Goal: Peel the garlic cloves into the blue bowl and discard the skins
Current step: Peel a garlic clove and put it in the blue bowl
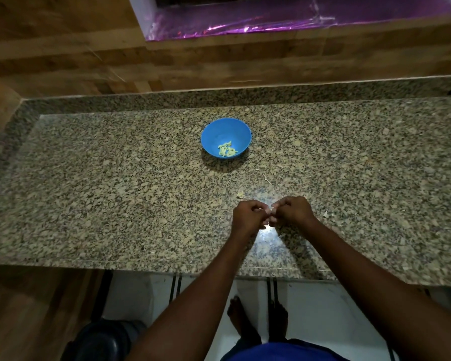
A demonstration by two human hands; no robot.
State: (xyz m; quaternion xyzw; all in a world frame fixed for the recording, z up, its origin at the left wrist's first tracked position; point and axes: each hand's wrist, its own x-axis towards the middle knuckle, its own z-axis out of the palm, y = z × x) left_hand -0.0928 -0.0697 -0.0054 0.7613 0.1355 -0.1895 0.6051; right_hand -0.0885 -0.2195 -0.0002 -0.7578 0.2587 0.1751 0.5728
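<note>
A speckled granite tabletop (115, 204) ran beneath a wood-panelled wall (63, 56). The left hand (248, 217) and right hand (293, 211) met, each grip pinching one small garlic clove (269, 211) near the front edge; peeled cloves (227, 149) lay in the blue bowl (225, 138) farther back.

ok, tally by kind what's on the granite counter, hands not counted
Blue bowl: 1
Pile of peeled garlic cloves in the bowl: 1, cloves too small to count
Loose skin bits: 3 ()
Total: 5
</note>
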